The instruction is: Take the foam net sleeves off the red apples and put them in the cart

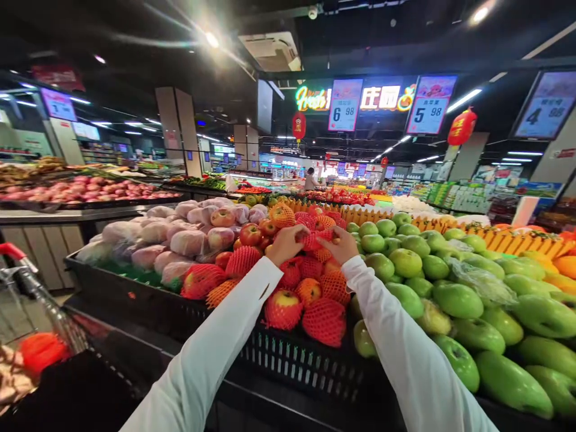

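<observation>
Both my hands reach over a heap of apples in the middle of the fruit display. My left hand [288, 243] is closed, with its fingertips at the left side of a red foam net [314, 240]. From the right, my right hand [341, 246] pinches the same net between thumb and fingers. I cannot tell whether an apple is inside it. Below my hands lie apples in red nets [283, 309] and an apple in an orange net [333, 286]. Bare red apples [251, 234] sit just left of my left hand.
Green apples [459, 300] fill the right side, some under clear plastic film. Wrapped pink fruit [186, 242] lies at left. A black crate [297, 360] edges the front. A shopping cart [40, 294] stands at lower left. A person [311, 179] is far back.
</observation>
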Demonstrator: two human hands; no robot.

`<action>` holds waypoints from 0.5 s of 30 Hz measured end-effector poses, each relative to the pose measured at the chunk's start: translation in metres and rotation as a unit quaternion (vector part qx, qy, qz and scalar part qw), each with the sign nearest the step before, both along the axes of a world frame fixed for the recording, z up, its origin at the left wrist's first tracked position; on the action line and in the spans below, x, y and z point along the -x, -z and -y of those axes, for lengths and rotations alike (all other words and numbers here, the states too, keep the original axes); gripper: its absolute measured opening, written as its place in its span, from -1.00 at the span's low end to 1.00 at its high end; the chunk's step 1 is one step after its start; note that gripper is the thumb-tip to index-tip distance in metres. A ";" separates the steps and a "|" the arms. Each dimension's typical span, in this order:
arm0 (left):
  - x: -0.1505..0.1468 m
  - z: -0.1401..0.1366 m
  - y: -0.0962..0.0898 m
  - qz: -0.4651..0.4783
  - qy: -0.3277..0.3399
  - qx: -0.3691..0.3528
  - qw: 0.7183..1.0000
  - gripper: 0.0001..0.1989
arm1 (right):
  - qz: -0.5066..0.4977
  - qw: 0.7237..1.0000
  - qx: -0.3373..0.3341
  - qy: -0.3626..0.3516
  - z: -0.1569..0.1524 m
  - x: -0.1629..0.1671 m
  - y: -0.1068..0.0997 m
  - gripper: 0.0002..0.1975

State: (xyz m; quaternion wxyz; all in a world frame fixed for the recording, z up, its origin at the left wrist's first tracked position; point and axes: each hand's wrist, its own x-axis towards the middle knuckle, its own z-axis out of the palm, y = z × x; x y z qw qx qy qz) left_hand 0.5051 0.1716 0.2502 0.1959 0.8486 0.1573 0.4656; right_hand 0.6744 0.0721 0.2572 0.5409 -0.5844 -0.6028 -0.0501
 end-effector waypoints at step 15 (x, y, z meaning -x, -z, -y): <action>0.005 -0.004 0.005 -0.045 -0.005 0.041 0.998 -0.66 | -0.419 0.872 -0.069 -0.246 0.004 0.007 -0.015 -0.57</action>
